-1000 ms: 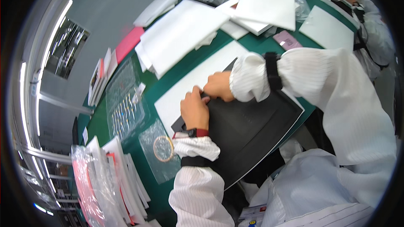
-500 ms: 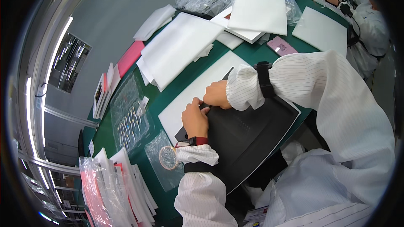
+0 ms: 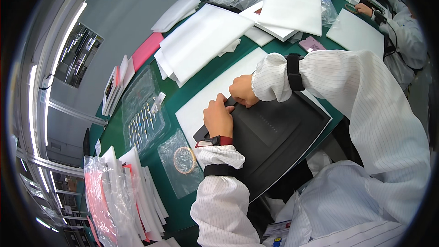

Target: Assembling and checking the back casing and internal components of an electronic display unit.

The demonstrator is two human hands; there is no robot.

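Observation:
A flat black panel (image 3: pixel 274 132) lies slantwise in front of me, on top of a white foam sheet (image 3: pixel 190 103). Both of my hands work close together at its far left edge. My left hand (image 3: pixel 218 118) rests on that edge with bent fingers, its thumb and forefinger close together near the other hand. Just to the right, my right hand (image 3: pixel 243 90) is closed, knuckles up, with its fingertips down on the same edge. Whatever the fingertips pinch is hidden beneath the hands.
Left of the panel lie a clear bag with an orange ring (image 3: pixel 184 160) and a clear tray (image 3: pixel 144 119) of small slender parts. White foam sheets (image 3: pixel 201 41) are piled beyond. Wrapped sheets (image 3: pixel 109 196) stand at lower left. A pink card (image 3: pixel 312 44) and a co-worker's hand (image 3: pixel 364 10) are at right.
The whole scene has shifted slightly up and to the right in the view. Relative to the black panel, both hands stay at nearly the same place, still bent at its edge.

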